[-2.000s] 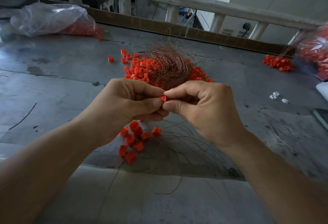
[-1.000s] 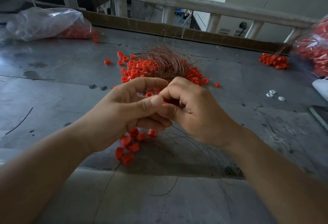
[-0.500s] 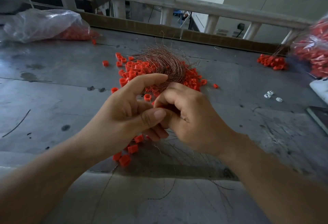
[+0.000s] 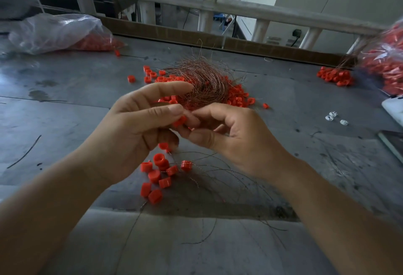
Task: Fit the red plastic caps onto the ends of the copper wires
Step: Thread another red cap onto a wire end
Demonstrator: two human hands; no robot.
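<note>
Caps are light, stiff and slick: your left hand [image 4: 135, 137] pinches one red cap [image 4: 180, 121] by its sides, index finger lifted, above the table [image 4: 65, 122]. Your right hand [image 4: 235, 139] curls at its mouth, probably feeding a thin, springy copper wire, though I cannot tell.

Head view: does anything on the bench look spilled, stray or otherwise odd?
Only small things. Three white bits lie apart at the right, the only parts not red. One red cap lies just outside the clear bag at far left. A dark strand lies alone on the left of the table.
</note>
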